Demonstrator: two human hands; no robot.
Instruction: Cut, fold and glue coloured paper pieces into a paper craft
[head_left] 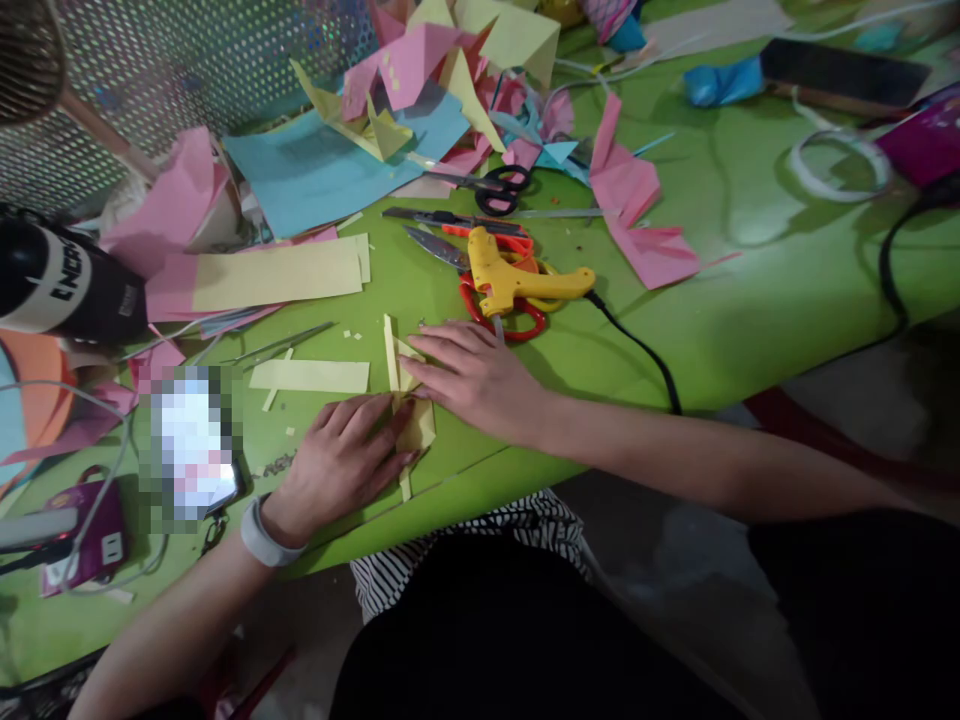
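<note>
A small folded piece of pale yellow paper [418, 428] lies on the green table between my two hands. My left hand [349, 455] grips its left edge, with the fingers bent together on the crease and the thumb lower down. Across its upper right side rests my right hand [476, 380], fingers stretched out and slightly apart, pressing on the paper. A narrow folded edge of the paper stands up beyond my fingertips. A flat pale yellow strip [311, 376] lies just left of it, crossing a thinner strip. Part of the folded paper is hidden under my fingers.
Beyond my right hand lie a yellow glue gun [517, 285] with a black cord, red-handled scissors [469, 295], a utility knife [431, 216] and black-handled scissors [504, 190]. A phone [196, 445] and black bottle [112, 290] stand left. Folded coloured paper [420, 60] is heaped behind.
</note>
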